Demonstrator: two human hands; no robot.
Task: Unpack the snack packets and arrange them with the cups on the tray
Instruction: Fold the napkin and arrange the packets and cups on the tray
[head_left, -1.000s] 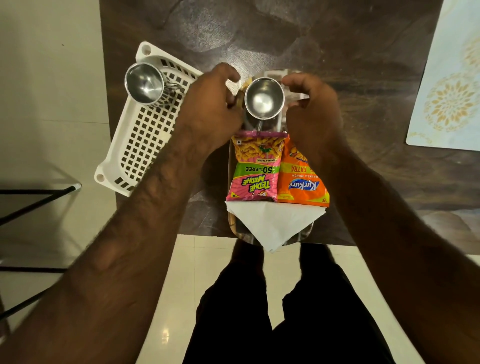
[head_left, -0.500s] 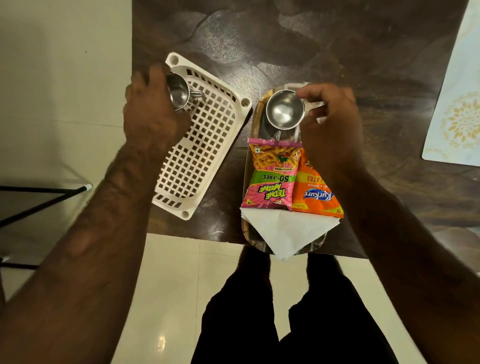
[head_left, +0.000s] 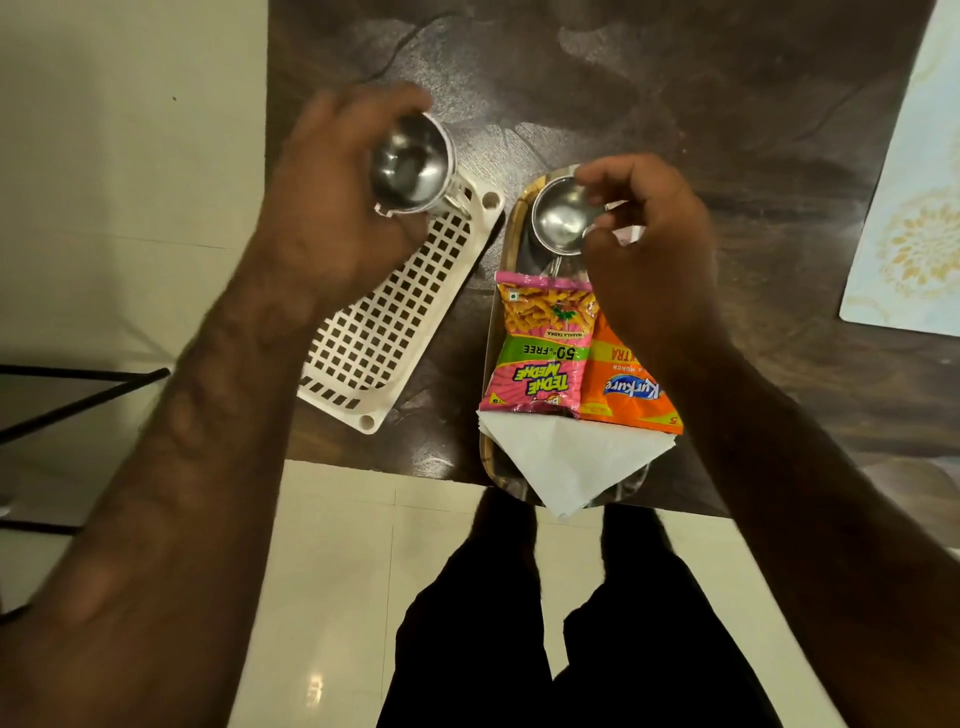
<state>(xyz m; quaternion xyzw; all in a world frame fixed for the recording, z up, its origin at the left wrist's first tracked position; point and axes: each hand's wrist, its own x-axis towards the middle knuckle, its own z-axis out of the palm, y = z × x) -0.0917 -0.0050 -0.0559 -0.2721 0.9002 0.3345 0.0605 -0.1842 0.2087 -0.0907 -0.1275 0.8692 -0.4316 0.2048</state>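
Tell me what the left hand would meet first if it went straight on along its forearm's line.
Nothing, it seems: the left hand, gripping a steel cup above the basket, points at bare table. Height is unclear.

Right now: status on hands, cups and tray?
Left hand grips shiny steel cup above white plastic lattice basket. Right hand pinches rim of second steel cup on oval tray. Pink snack packet, orange snack packet fill tray's middle.
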